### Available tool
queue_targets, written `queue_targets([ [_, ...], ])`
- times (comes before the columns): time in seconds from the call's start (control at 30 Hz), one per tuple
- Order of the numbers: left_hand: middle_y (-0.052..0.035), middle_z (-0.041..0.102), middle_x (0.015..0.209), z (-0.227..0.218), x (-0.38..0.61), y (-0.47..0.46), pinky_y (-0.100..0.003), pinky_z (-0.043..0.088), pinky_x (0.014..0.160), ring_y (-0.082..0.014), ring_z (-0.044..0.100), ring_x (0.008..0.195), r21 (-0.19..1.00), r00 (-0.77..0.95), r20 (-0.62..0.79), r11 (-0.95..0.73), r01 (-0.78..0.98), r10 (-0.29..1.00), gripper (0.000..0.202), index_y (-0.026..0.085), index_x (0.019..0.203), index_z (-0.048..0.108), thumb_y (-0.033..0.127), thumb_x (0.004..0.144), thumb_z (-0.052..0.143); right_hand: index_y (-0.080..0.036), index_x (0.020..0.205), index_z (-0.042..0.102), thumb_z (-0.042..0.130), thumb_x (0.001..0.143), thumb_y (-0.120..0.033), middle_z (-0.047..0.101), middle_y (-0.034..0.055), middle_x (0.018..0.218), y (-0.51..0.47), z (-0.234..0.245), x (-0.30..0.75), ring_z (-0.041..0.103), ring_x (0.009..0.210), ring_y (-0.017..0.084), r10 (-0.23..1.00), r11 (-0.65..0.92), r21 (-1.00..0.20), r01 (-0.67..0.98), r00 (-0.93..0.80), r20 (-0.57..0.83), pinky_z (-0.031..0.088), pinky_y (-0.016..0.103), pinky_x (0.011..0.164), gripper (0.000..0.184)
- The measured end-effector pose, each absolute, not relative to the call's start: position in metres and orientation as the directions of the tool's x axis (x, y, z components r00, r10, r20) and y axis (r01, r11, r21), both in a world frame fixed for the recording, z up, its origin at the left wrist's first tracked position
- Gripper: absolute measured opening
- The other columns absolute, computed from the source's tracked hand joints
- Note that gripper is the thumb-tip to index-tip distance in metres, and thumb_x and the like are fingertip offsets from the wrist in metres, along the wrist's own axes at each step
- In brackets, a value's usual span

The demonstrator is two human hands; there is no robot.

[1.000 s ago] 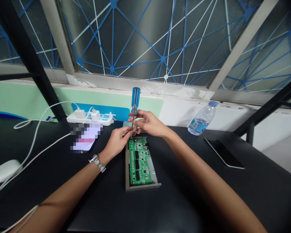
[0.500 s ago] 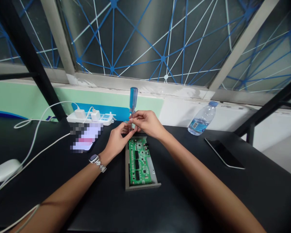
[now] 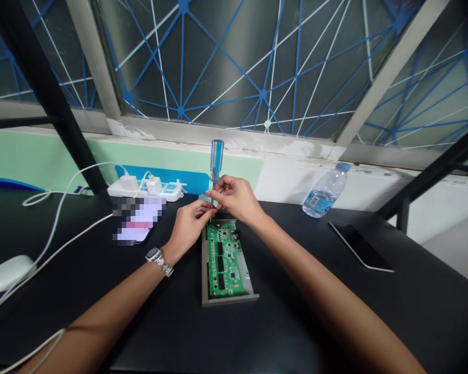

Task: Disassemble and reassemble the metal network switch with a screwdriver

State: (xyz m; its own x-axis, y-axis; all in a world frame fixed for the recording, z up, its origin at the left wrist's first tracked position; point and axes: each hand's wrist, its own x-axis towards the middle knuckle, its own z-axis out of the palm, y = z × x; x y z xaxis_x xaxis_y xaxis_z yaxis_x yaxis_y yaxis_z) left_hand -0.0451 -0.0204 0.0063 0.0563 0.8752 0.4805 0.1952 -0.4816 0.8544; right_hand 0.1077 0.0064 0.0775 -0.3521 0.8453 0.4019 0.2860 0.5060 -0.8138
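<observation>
A green circuit board (image 3: 224,258) lies in an open grey metal case (image 3: 250,283) on the black table. A screwdriver with a clear blue handle (image 3: 216,158) stands upright over the board's far left corner. My right hand (image 3: 235,197) pinches its metal shaft just below the handle. My left hand (image 3: 189,224), with a wristwatch, has its fingertips closed around the lower shaft near the tip, right at the board's corner. The tip itself is hidden by my fingers.
A white power strip (image 3: 144,189) with chargers and white cables sits at the back left, beside a phone with a blurred screen (image 3: 137,221). A white device (image 3: 8,272) lies far left. A water bottle (image 3: 324,191) and a dark phone (image 3: 361,245) are at the right.
The screwdriver has sunk slightly and its handle has turned between the frames. Both hands stay on the shaft at the board's far corner.
</observation>
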Motion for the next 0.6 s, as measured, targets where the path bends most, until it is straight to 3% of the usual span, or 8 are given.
queue_targets([
  [0.13,-0.0104,0.076,0.099,0.008,-0.048,-0.02,-0.036,0.057,0.086,-0.0243,0.072,0.094,0.874,0.123,0.446,-0.461,0.151,0.886,0.021,0.015,0.095,0.07,0.033,0.087,0.062,-0.016,0.097,0.061,0.071,0.079,-0.037,0.067,0.0066,0.096,0.006,0.083,0.112,0.066,0.058,0.013,0.846,0.434,-0.866,0.248,-0.442,0.297,0.052,0.025,0.049,0.03],
  [0.27,-0.0107,0.075,0.105,0.009,-0.049,-0.019,-0.036,0.055,0.089,-0.0237,0.071,0.097,0.865,0.19,0.444,-0.474,0.162,0.876,0.025,0.015,0.105,0.07,0.032,0.092,0.056,-0.014,0.107,0.061,0.064,0.086,-0.025,0.067,0.0104,0.109,0.001,0.094,0.113,0.065,0.061,0.011,0.835,0.345,-0.914,0.212,-0.515,0.196,0.052,0.023,0.049,0.024],
  [0.4,-0.0089,0.074,0.105,0.008,-0.049,-0.018,-0.036,0.053,0.091,-0.0226,0.07,0.095,0.836,0.225,0.459,-0.503,0.219,0.86,0.026,0.016,0.105,0.07,0.03,0.094,0.051,-0.013,0.103,0.061,0.058,0.088,-0.016,0.07,0.0102,0.105,-0.003,0.1,0.113,0.065,0.06,0.01,0.83,0.311,-0.928,0.203,-0.535,0.161,0.052,0.023,0.052,0.016],
  [0.6,-0.0091,0.073,0.107,0.01,-0.047,-0.021,-0.035,0.053,0.092,-0.0231,0.069,0.099,0.839,0.218,0.469,-0.509,0.194,0.856,0.026,0.016,0.107,0.067,0.034,0.093,0.054,-0.013,0.098,0.064,0.057,0.086,-0.019,0.071,0.0059,0.088,0.003,0.091,0.114,0.065,0.062,0.012,0.817,0.399,-0.888,0.23,-0.529,0.23,0.051,0.023,0.054,0.016],
])
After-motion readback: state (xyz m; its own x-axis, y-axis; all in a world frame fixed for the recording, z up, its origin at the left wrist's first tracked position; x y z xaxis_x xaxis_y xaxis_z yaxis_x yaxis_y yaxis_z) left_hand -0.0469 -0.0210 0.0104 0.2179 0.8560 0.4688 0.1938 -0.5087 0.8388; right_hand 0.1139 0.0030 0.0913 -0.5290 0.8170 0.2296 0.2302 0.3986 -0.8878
